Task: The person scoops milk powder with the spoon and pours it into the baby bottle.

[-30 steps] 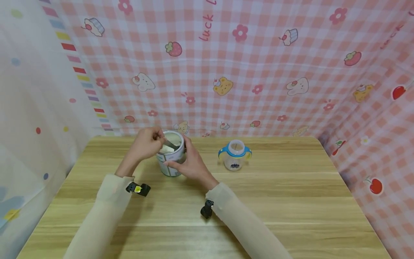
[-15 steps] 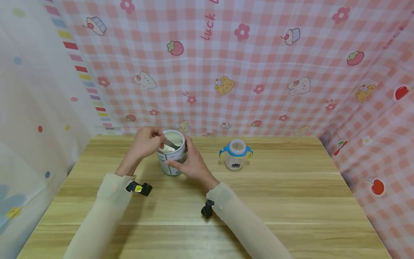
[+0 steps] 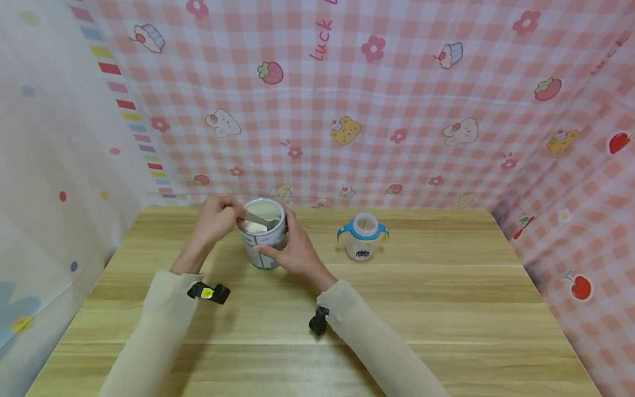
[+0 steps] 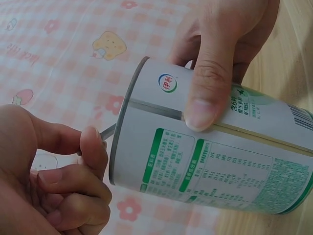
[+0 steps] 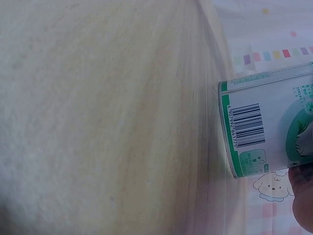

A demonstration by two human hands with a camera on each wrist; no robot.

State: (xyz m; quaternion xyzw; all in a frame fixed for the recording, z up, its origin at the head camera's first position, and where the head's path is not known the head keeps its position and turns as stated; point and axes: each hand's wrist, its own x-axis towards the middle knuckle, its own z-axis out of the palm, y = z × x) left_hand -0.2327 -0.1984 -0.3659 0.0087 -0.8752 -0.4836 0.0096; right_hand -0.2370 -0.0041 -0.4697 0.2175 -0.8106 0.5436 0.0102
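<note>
My left hand (image 3: pixel 218 218) pinches the grey handle of a spoon (image 3: pixel 257 219) at the left of an open can (image 3: pixel 254 251). The spoon slants over the rim, its far end down in pale powder inside. On the can's right side my right hand (image 3: pixel 297 248) grips the wall, thumb across the front. The can stands upright on the wooden table. In the left wrist view, the spoon (image 4: pixel 108 131) shows between thumb and fingertips at the can's mouth. The right wrist view holds the can's barcode end (image 5: pixel 249 125) and part of the right hand (image 5: pixel 304 205).
To the right of the can stands a clear, lidless baby bottle (image 3: pixel 362 249) with a blue collar and two side handles. The wooden table (image 3: pixel 421 320) ends at a pink checked cloth (image 3: pixel 307 110) behind; a white dotted cloth (image 3: pixel 59 165) hangs at the left.
My left hand has drawn slightly left and back from the can, and the spoon handle lies flatter across the opening. The right hand keeps its grip on the can.
</note>
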